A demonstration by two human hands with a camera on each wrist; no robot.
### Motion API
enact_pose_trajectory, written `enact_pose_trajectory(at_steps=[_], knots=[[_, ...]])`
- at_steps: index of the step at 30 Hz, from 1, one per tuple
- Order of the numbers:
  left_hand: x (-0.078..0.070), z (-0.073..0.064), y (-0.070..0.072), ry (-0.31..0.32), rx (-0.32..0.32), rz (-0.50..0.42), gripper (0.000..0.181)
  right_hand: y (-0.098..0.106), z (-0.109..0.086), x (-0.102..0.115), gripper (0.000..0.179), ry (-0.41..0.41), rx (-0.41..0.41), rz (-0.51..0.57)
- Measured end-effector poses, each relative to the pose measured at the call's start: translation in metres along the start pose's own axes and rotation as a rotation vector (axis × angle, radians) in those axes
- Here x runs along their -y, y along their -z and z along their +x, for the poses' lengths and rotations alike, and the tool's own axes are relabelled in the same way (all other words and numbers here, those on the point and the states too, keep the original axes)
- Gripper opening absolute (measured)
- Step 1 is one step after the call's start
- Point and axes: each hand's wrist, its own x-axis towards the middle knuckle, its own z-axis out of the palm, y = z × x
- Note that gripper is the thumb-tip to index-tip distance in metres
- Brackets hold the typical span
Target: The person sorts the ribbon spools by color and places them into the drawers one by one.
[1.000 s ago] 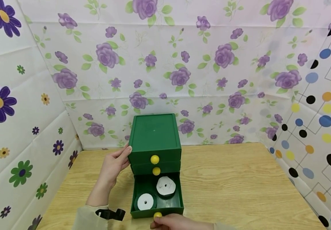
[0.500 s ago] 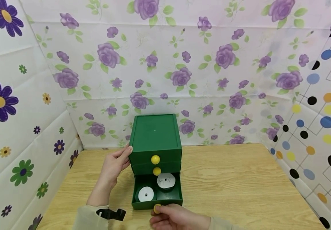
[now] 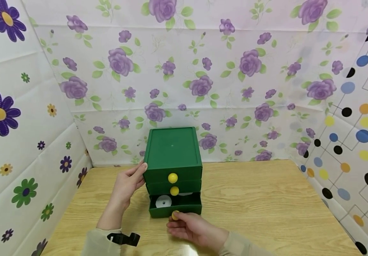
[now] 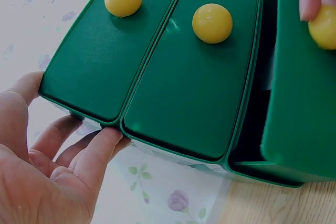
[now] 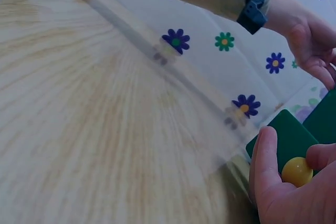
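A small green drawer cabinet [image 3: 172, 149] stands on the table, its bottom drawer [image 3: 161, 212] partly pulled out. My left hand [image 3: 127, 185] grips the cabinet's left side; in the left wrist view the thumb is at the top edge and bent fingers lie against the side. My right hand [image 3: 200, 229] pinches the bottom drawer's round yellow knob [image 5: 297, 172] between thumb and fingers. Inside that drawer lies a spool with a white face [image 3: 163, 201]. Only a white sliver of a second spool [image 3: 185, 194] shows at the back, the rest hidden under the drawer above.
Two upper drawers are closed, each with a yellow knob, the top one [image 3: 172, 177] and the middle one [image 3: 174, 191]. Light wood tabletop [image 3: 251, 199] extends to both sides. Floral cloth walls [image 3: 228, 78] enclose the back and sides. A black strap [image 3: 123, 238] circles the left sleeve.
My right hand has pushed the bottom drawer inward by its knob, away from me. The spools have gone in with it, the rear one now mostly covered. The left hand has kept its place.
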Motion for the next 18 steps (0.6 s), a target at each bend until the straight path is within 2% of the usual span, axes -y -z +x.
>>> enact_pose_trajectory(at_steps=[10,18], knots=[[0.001,0.002,-0.002,0.005,0.012,0.002,0.079,0.002,0.022,0.014,0.042,0.099,-0.117,0.065],[0.001,0.004,-0.002,-0.001,0.010,-0.006,0.079,0.004,0.031,0.020,0.033,0.126,-0.144,0.060]])
